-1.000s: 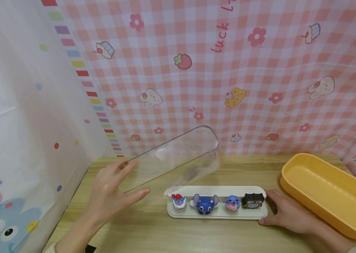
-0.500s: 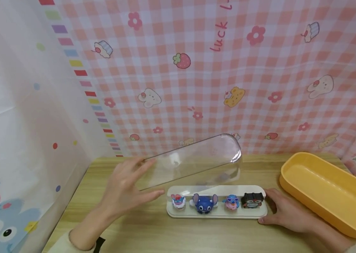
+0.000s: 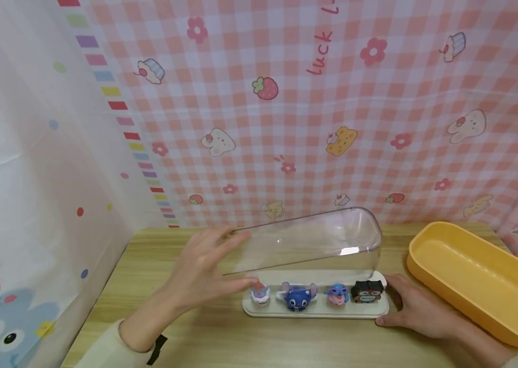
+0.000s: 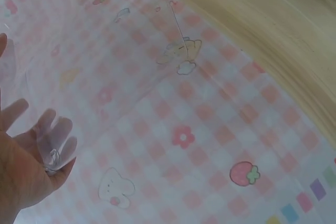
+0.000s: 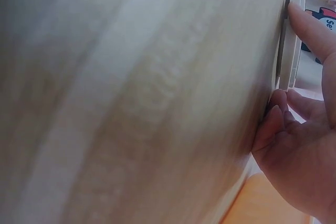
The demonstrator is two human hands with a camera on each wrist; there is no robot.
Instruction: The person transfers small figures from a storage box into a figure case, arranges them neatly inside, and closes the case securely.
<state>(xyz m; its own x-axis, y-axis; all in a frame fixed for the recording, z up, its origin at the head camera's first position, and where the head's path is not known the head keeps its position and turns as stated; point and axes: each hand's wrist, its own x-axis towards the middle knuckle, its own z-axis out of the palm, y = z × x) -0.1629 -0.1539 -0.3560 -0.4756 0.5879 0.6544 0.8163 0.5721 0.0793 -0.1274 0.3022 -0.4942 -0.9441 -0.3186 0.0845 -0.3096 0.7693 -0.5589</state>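
Note:
My left hand [image 3: 199, 268] holds a long clear plastic cover [image 3: 305, 243] by its left end, thumb low and fingers at the back. The cover is tilted, hanging above and behind a narrow white display base [image 3: 316, 311]. Along the base stand several small figurines: a cupcake-like one [image 3: 260, 295], a big-eared blue one [image 3: 298, 298], a small blue one in sunglasses [image 3: 337, 295] and a black block-shaped one [image 3: 368, 292]. My right hand [image 3: 417, 311] grips the base's right end. In the right wrist view the fingers of this hand [image 5: 304, 145] meet the base's edge.
An empty yellow tub [image 3: 484, 291] sits at an angle on the right, close beside my right forearm. Behind the wooden table [image 3: 185, 337] hangs a pink checked cloth [image 3: 314, 117]. A white printed sheet [image 3: 56, 168] borders the left side.
The left hand has carried the clear cover rightward and lower, levelling it somewhat, so it now overlaps the back of the base in the head view. The right hand and base have stayed still.

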